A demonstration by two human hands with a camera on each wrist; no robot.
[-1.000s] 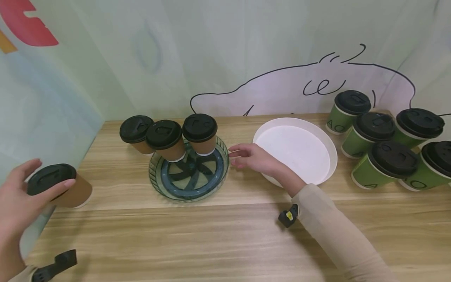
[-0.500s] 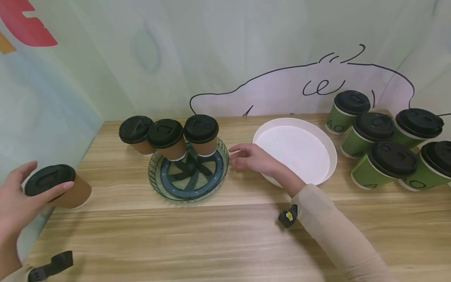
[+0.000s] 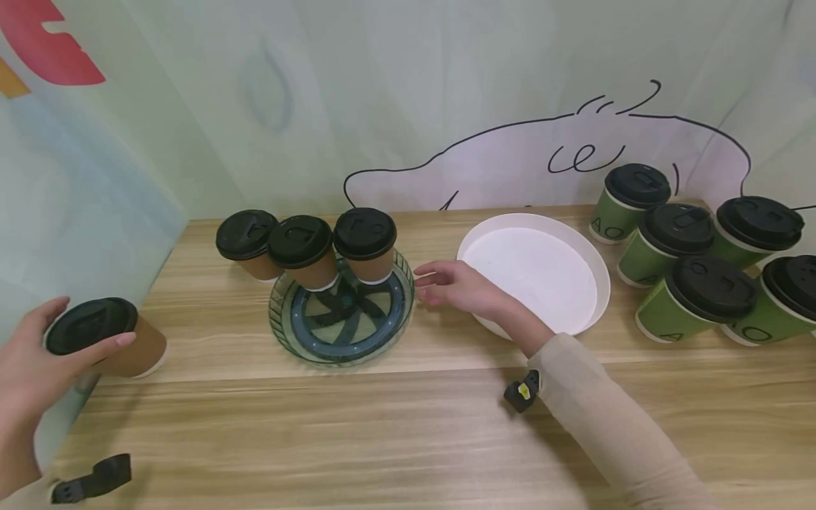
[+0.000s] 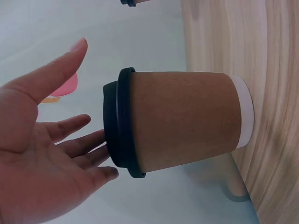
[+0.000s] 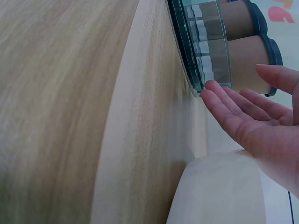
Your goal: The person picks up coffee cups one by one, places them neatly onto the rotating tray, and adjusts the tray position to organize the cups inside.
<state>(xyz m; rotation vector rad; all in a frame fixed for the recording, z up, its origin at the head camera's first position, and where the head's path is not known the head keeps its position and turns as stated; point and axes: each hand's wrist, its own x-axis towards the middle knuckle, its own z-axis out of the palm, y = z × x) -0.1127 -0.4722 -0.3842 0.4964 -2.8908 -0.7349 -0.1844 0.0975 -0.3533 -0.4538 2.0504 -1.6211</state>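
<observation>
A brown paper cup (image 3: 139, 348) with a black lid stands upright at the table's left edge. My left hand (image 3: 35, 375) surrounds its lid loosely. In the left wrist view the thumb is spread away from the lid (image 4: 122, 123), and the fingertips overlap its far side. My right hand (image 3: 455, 289) has relaxed fingers, with fingertips right at the rim of a clear greenish dish (image 3: 341, 350). Two brown cups with black lids, a left one (image 3: 312, 273) and a right one (image 3: 372, 265), stand at the back of that dish. Another brown cup (image 3: 261, 267) is just behind its left side.
A round white tray (image 3: 535, 276) lies right of the dish, partly behind my right forearm. Several green cups (image 3: 659, 308) with black lids crowd the table's right end. A printed curtain (image 3: 414, 106) hangs behind the wooden table (image 3: 382, 439).
My left hand has shifted very slightly left and down at the brown cup. The two cups in the dish appear a touch further right. My right hand has stayed in place.
</observation>
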